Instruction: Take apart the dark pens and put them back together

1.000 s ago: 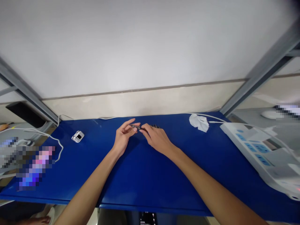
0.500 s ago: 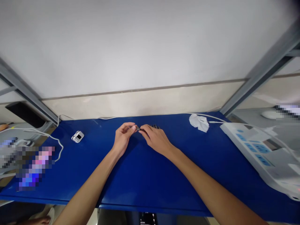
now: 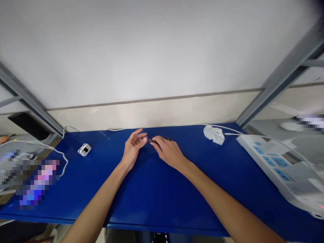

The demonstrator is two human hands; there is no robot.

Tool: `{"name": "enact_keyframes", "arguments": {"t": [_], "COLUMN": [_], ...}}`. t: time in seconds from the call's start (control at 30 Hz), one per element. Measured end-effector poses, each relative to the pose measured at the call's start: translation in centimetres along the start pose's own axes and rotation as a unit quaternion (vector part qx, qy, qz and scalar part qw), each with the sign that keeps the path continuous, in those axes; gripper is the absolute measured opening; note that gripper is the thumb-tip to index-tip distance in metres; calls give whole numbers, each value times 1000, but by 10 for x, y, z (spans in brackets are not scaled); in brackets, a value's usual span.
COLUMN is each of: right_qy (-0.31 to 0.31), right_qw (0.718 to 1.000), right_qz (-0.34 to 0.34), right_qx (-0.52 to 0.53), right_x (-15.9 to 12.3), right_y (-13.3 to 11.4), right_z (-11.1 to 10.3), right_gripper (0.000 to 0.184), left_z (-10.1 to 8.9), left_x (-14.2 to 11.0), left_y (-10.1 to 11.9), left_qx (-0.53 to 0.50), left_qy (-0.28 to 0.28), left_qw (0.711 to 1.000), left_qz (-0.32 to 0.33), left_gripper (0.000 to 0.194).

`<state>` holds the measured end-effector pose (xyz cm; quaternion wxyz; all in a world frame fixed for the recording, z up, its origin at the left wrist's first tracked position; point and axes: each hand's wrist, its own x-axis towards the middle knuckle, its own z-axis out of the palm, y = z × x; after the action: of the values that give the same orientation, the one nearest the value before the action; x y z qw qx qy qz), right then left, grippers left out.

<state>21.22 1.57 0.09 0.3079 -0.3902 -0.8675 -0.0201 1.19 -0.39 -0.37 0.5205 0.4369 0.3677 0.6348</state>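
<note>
My left hand pinches the left end of a thin dark object between the thumb and a finger, with its index finger lifted away. From the other side, my right hand has its fingers closed on the same object, hiding its right end. The object is too small to tell its kind. Just behind my right hand, several dark narrow pieces lie side by side on the blue table, partly covered by the hand.
A small white device and a pixelated phone-like item lie to the left. A crumpled white tissue and a large white power strip are at the right. White cables run along the wall.
My left index finger has lifted and the left fingers have spread a little. More of the thin dark object shows between my hands. My right hand has barely moved.
</note>
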Motion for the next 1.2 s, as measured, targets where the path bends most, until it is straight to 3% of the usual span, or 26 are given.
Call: {"name": "enact_keyframes", "arguments": {"t": [0.1, 0.23, 0.37, 0.53, 0.63, 0.83, 1.03, 1.2], "right_qy": [3, 6, 2, -2, -1, -6, -2, -23], "right_qw": [1000, 1000, 1000, 1000, 1000, 1000, 1000, 996], "right_qz": [-3, -7, -10, -9, -7, 12, 3, 26], "right_qx": [2, 2, -6, -7, -13, -17, 12, 79], "right_x": [0, -1, -2, -1, -1, -1, 0, 3], "right_y": [1, 4, 6, 6, 6, 10, 8, 8], "right_z": [-1, 1, 2, 1, 2, 4, -1, -10], "right_gripper": [25, 24, 24, 26, 27, 33, 34, 36], "left_z": [-1, -1, -3, -2, -2, -6, -8, -13], "left_x": [1, 2, 2, 2, 2, 4, 4, 3], "left_y": [-1, -2, -3, -1, -3, -4, 4, 9], "left_qx": [26, -3, 44, 18, 55, 75, 91, 136], "left_qy": [13, 9, 20, 24, 30, 11, -19, -52], "left_qw": [999, 1000, 999, 999, 998, 997, 995, 989], "left_qz": [-13, 10, -17, 20, -11, 10, -27, 8], "left_gripper": [39, 56, 37, 55, 37, 38, 40, 37]}}
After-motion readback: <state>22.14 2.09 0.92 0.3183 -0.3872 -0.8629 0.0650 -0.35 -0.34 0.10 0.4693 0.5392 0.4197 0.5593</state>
